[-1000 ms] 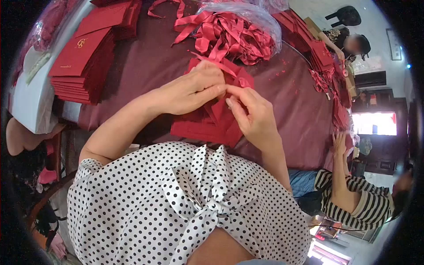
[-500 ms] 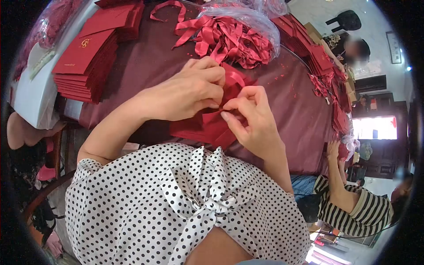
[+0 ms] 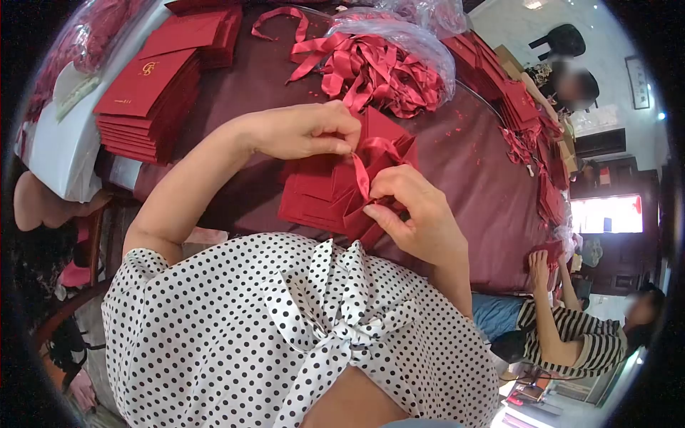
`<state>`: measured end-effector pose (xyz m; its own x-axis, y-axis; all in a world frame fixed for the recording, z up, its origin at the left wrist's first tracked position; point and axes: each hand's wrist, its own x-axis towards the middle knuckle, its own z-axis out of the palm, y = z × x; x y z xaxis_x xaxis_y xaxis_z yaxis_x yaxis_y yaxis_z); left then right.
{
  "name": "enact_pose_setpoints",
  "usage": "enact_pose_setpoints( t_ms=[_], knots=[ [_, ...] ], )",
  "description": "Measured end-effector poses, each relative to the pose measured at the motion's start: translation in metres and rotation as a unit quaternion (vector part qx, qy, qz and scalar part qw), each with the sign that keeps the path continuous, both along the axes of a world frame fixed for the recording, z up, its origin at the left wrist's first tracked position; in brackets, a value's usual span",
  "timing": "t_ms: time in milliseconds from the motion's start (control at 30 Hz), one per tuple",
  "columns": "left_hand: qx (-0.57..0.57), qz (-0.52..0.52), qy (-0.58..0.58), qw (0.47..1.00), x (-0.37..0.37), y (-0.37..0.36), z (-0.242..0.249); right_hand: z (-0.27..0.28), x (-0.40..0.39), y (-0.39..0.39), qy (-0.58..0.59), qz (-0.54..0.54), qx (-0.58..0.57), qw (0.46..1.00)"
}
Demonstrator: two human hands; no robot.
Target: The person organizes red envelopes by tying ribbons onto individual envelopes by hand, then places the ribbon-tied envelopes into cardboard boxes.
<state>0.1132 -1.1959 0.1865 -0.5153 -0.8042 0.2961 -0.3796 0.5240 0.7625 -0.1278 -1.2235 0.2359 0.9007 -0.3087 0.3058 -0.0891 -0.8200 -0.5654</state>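
Note:
Pinched between the fingers of my left hand (image 3: 307, 132) is the upper end of a red satin ribbon (image 3: 361, 175). Lower down, my right hand (image 3: 410, 210) grips the same ribbon between thumb and forefinger. Red folded card bags (image 3: 314, 194) lie under and between both hands, close to my body, and a loop of ribbon shows on their upper part. Just beyond them is a tangled heap of red ribbons (image 3: 385, 75), partly under clear plastic.
Stacked red envelopes (image 3: 146, 89) with a gold mark stand at the left, beside a white box (image 3: 68, 143). More red envelopes (image 3: 510, 89) lie along the right. A person in a striped shirt (image 3: 578, 342) works at the right edge of the dark red tablecloth (image 3: 471, 214).
My left hand has moved up and back and my right hand slightly down, so the ribbon now stretches visibly between them. More of the card bags shows.

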Motion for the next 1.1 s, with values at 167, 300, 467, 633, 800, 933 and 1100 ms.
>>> enact_pose_setpoints(
  t_ms=[167, 300, 467, 633, 800, 933, 1100],
  knots=[
    [0.108, 0.09, 0.137, 0.981, 0.039, 0.021, 0.011, 0.014, -0.016, -0.008, -0.03, -0.041, -0.129, 0.99],
    [0.18, 0.071, 0.312, 0.93, 0.024, 0.034, 0.034, 0.016, -0.014, -0.012, -0.039, -0.034, -0.155, 0.987],
    [0.161, -0.11, 0.584, 0.788, -0.03, 0.028, 0.073, 0.045, -0.018, -0.006, -0.132, -0.058, -0.073, 0.987],
    [-0.074, -0.017, 0.559, 0.826, -0.061, 0.004, 0.08, 0.043, -0.042, -0.044, -0.245, -0.042, 0.477, 0.843],
    [-0.118, 0.17, 0.149, 0.967, -0.057, -0.005, 0.043, -0.045, -0.021, -0.078, -0.195, 0.001, 0.607, 0.77],
    [-0.151, 0.224, -0.022, 0.963, -0.062, -0.015, 0.016, -0.064, -0.01, -0.081, -0.171, -0.009, 0.628, 0.759],
    [-0.061, 0.222, -0.08, 0.97, -0.054, -0.017, 0.003, -0.059, -0.013, -0.107, -0.138, -0.23, 0.198, 0.943]
  ],
)
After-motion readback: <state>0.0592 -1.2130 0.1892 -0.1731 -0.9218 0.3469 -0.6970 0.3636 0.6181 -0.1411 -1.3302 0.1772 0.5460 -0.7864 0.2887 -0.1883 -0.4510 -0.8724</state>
